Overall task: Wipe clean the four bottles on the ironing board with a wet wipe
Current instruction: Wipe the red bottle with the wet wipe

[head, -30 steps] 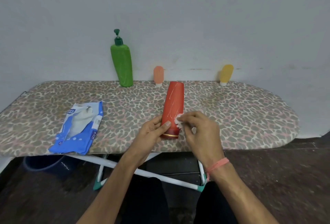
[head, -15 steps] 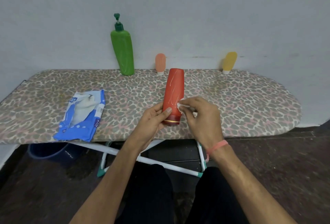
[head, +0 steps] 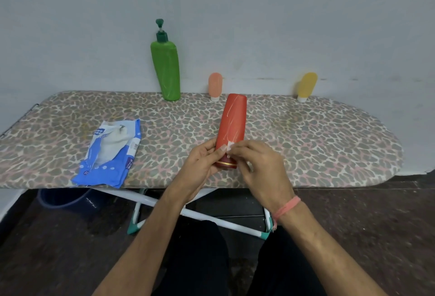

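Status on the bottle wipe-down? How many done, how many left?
None visibly finished. In hand: the left hand grips the red bottle near its base while the right hand pinches a wet wipe against it. Left: green pump bottle, peach tube and yellow tube stand by the wall, apparently untouched.

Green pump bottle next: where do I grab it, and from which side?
Probably the mid-body of the green bottle, reached from the front: it stands upright against the wall, so the back is blocked, and the thin pump head looks a poor hold.
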